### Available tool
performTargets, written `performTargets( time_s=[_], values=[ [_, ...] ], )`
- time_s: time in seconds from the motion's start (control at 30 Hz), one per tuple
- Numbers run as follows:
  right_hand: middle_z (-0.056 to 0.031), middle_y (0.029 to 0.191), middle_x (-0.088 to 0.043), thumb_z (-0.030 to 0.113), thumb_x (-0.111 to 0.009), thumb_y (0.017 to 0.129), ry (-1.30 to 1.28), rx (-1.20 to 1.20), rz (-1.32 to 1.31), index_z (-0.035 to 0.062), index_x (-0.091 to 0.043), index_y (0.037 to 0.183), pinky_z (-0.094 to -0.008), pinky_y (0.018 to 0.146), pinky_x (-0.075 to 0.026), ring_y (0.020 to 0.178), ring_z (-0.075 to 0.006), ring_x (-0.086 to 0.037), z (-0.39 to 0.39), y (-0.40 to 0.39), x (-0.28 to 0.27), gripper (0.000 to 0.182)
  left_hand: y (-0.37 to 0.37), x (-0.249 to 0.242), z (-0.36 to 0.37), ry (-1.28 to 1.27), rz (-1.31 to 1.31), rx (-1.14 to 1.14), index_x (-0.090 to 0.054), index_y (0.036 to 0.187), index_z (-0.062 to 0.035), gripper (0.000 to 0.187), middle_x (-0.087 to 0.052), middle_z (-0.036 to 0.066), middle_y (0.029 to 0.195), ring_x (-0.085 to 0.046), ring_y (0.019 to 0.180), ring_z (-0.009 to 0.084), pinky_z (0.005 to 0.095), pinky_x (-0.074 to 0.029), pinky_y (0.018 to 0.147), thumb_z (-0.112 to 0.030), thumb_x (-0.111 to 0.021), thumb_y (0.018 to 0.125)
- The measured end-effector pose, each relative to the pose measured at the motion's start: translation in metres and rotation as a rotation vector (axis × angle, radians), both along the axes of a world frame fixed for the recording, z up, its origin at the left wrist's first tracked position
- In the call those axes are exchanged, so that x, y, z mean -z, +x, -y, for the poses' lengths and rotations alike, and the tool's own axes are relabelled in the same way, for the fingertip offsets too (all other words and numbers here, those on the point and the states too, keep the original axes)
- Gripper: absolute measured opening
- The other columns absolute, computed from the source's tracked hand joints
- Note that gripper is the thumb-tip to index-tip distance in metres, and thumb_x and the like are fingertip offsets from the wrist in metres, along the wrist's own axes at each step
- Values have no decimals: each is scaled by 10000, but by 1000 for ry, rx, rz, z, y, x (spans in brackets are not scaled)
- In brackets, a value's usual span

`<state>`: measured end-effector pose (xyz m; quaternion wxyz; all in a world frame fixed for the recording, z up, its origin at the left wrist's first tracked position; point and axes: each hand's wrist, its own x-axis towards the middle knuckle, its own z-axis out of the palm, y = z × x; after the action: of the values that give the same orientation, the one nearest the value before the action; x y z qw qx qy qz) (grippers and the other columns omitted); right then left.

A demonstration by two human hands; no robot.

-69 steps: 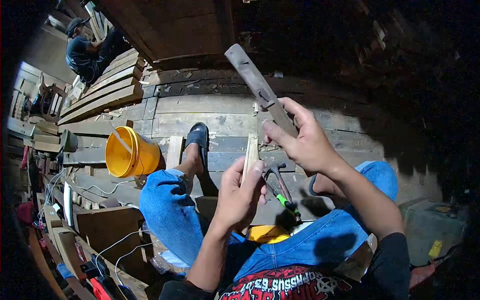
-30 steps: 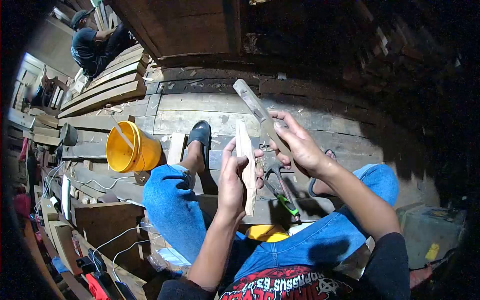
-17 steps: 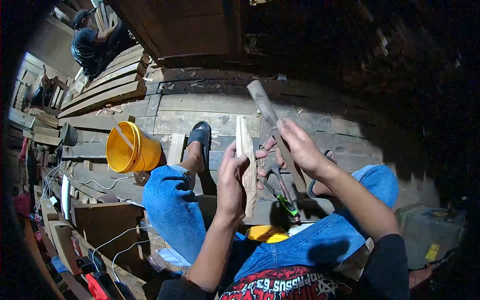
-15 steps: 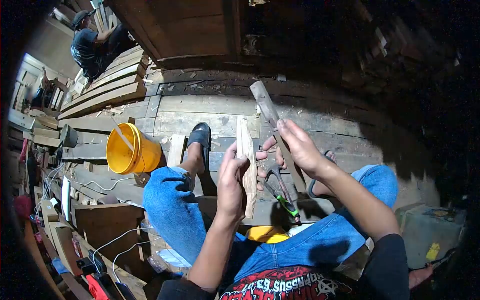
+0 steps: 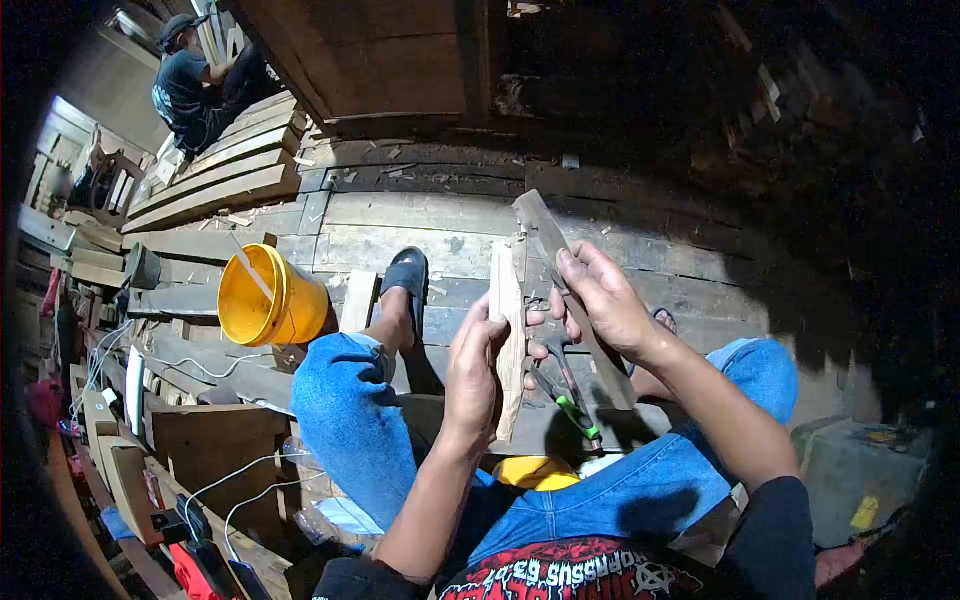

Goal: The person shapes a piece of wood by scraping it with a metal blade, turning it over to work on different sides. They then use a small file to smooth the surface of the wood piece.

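Head view: left hand (image 5: 468,375) has fingers wrapped around pale wood piece (image 5: 509,345); right hand (image 5: 612,305) has fingers closed on grey-brown strip (image 5: 545,232), just right of it. Green-gripped tool (image 5: 577,408) lies below, between the knees; yellow bucket (image 5: 302,308) stands left, on plank floor (image 5: 440,250).

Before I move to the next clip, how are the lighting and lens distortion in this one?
Head view: hard light catches the left hand, right hand and plank floor, while the upper right sinks into near-black; same head view: a dark shadow falls across the jeans, and wide-angle distortion shows, with black corners.
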<state>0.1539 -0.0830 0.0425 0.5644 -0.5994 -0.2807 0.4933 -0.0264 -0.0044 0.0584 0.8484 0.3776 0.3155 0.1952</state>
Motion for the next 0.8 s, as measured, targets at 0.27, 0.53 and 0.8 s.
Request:
performTargets(
  time_s=[0.27, 0.53, 0.8],
  values=[
    [-13, 786, -544, 456, -450, 1097, 10, -1, -85, 109, -484, 1340, -223, 521, -425, 570, -69, -479, -1, -6, -7, 425, 1, -4, 2, 51, -29, 45, -279, 1596, -133, 528, -639, 93, 975, -606, 628, 142, 260, -515, 487, -233, -383, 1088],
    [-291, 1168, -680, 261, -573, 1037, 192, -43, 820, 24, -482, 1445, -495, 900, -525, 1049, -476, -673, 1, -5, -10, 481, 1, 1, 4, -52, 22, 22, -182, 1656, -195, 587, -615, 82, 900, -558, 565, 128, 241, -470, 458, -257, -371, 1103],
    [-287, 1066, -697, 292, -585, 1025, 146, -110, 1042, 47, -484, 1404, -562, 740, -554, 890, -494, -687, -2, -7, 0, 463, -4, -14, 4, -37, -62, 50, -191, 1654, -241, 621, -569, 15, 840, -482, 514, 80, 223, -407, 448, -432, -414, 1107]
  ],
)
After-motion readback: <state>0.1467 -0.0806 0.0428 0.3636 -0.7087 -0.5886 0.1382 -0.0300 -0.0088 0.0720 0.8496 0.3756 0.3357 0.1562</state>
